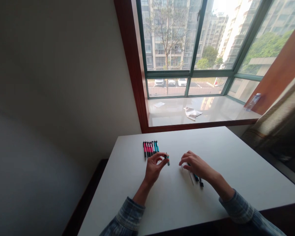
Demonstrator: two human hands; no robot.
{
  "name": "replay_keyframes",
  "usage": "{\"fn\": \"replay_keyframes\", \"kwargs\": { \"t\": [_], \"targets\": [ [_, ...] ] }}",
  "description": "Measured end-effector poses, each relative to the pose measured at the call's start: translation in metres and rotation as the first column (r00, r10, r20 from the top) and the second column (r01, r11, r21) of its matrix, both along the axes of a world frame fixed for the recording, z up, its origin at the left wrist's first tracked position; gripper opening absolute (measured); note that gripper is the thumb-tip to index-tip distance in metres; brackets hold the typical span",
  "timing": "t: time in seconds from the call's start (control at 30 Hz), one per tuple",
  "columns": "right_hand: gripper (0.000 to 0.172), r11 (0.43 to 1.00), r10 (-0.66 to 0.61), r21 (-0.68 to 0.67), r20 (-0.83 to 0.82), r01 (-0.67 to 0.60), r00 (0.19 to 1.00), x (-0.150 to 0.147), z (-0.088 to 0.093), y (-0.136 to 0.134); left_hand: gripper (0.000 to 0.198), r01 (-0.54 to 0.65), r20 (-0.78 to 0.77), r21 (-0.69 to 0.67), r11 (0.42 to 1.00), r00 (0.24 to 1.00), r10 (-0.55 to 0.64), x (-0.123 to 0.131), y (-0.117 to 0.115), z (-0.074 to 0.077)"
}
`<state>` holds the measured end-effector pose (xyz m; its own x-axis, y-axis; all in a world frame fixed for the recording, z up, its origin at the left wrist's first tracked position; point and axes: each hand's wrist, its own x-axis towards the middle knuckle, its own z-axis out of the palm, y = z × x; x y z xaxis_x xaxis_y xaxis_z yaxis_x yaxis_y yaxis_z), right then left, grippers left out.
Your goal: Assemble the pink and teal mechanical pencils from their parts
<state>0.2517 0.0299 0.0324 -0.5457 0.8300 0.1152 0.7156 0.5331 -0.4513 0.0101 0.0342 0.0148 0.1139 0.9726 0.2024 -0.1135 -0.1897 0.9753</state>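
Just the one feed on my end, worn on the head. It looks forward and down over the white rectangular table (177, 196) from its near edge, facing the green-framed window (167, 39) and glossy pale sill (218, 111). The left hand (153, 168) and right hand (199, 167) sit close, low in the middle.

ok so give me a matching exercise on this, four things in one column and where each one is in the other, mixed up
1. row of pens
2. teal pen
3. white cloth
4. loose pens

a. lying on the windowsill
b. pinched in the left hand
c. partly under the right hand
d. side by side on the table, not touched by either hand

Pairs: 1-d, 2-b, 3-a, 4-c
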Motion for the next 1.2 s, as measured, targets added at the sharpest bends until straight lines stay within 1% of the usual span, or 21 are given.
{"fn": "replay_keyframes", "kwargs": {
  "t": [0.1,0.23,0.3,0.37,0.4,0.47,0.57,0.63,0.7,0.77,0.87,0.93,1.03,1.2],
  "targets": [
    [0.009,0.998,0.056,-0.010,0.010,-0.056,0.998,0.000,-0.010,0.004,0.027,0.003,0.013,-0.071,0.997,1.000,-0.002,0.001,0.002,-0.004],
    [0.010,0.996,0.087,-0.010,-0.036,-0.088,0.996,-0.001,-0.017,0.011,0.032,0.011,-0.008,-0.136,0.991,1.000,-0.012,0.001,0.003,-0.008],
    [0.012,0.997,0.077,-0.011,-0.108,-0.079,0.991,-0.002,-0.017,0.015,0.033,0.033,-0.024,-0.170,0.985,0.999,-0.038,0.002,0.003,-0.008],
    [0.014,0.999,0.019,-0.026,-0.243,-0.026,0.970,-0.003,-0.015,0.021,0.034,0.062,-0.034,-0.203,0.977,0.997,-0.070,0.003,0.001,-0.007],
    [0.015,0.999,-0.026,-0.046,-0.332,0.011,0.943,-0.004,-0.014,0.025,0.034,0.076,-0.035,-0.217,0.973,0.996,-0.085,0.004,0.000,-0.007],
    [0.017,0.991,-0.114,-0.117,-0.520,0.061,0.847,-0.006,-0.013,0.033,0.035,0.097,-0.038,-0.237,0.967,0.993,-0.109,0.006,-0.001,-0.007],
    [0.027,0.967,-0.214,-0.250,-0.719,0.041,0.661,-0.007,-0.019,0.045,0.037,0.099,-0.067,-0.248,0.964,0.991,-0.119,0.009,0.000,-0.009],
    [0.027,0.945,-0.277,-0.326,-0.788,0.009,0.550,-0.006,-0.026,0.051,0.038,0.087,-0.107,-0.259,0.962,0.987,-0.118,0.010,0.002,-0.011],
    [0.026,0.921,-0.339,-0.390,-0.823,-0.019,0.456,-0.003,-0.032,0.054,0.038,0.084,-0.144,-0.273,0.958,0.981,-0.127,0.010,0.004,-0.014],
    [0.026,0.891,-0.392,-0.450,-0.830,-0.063,0.397,-0.001,-0.036,0.054,0.038,0.087,-0.171,-0.281,0.956,0.976,-0.139,0.011,0.006,-0.015],
    [0.026,0.853,-0.435,-0.506,-0.824,-0.126,0.363,0.002,-0.037,0.053,0.038,0.111,-0.180,-0.300,0.948,0.969,-0.170,0.013,0.008,-0.015],
    [0.029,0.843,-0.445,-0.517,-0.826,-0.150,0.346,0.002,-0.037,0.053,0.038,0.129,-0.170,-0.322,0.938,0.967,-0.191,0.015,0.008,-0.013],
    [0.036,0.831,-0.460,-0.529,-0.827,-0.172,0.324,0.002,-0.037,0.054,0.038,0.124,-0.165,-0.340,0.932,0.968,-0.189,0.017,0.009,-0.012],
    [0.043,0.829,-0.446,-0.531,-0.817,-0.176,0.364,0.002,-0.036,0.055,0.038,0.115,-0.188,-0.332,0.936,0.965,-0.185,0.019,0.011,-0.013]
  ]
}}
